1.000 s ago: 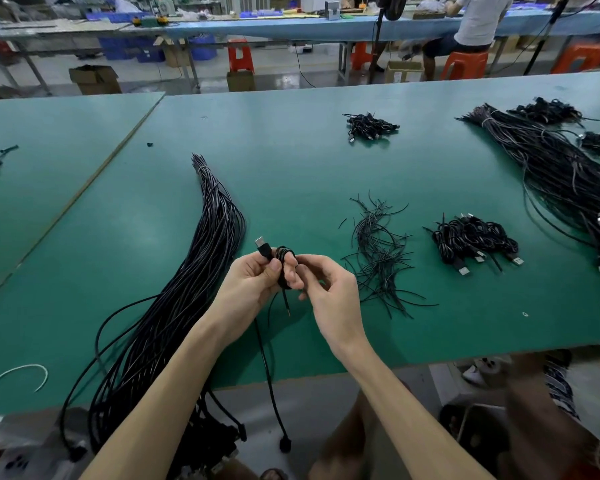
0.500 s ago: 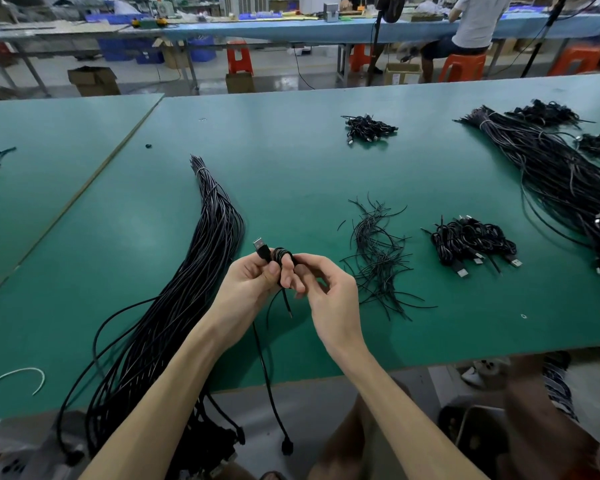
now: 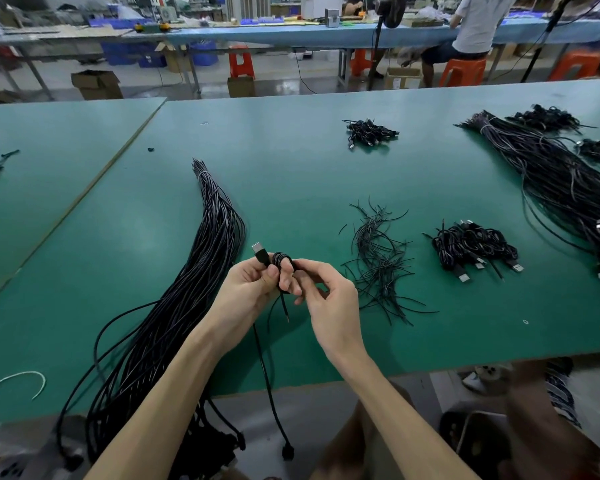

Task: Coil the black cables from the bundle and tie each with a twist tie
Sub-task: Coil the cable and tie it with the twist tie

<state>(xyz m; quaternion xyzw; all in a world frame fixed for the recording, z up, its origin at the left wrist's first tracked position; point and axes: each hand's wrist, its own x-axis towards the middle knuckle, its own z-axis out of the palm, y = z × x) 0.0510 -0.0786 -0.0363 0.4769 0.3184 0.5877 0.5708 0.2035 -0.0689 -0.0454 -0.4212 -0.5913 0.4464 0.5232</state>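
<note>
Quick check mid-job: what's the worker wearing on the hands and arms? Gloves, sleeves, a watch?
Nothing worn. The left hand and right hand are bare: no gloves, rings or tape. Both forearms are bare down to the frame edge, with no sleeves, watch or wristband in view.

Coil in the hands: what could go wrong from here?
1. The coil is held by the fingers of the left hand and right hand; if either slips before a tie is twisted shut, the loops may spring open.
2. The cable's tail hangs over the table edge, its plug dangling beside the big bundle; it could snag there or tug the coil loose.
</note>
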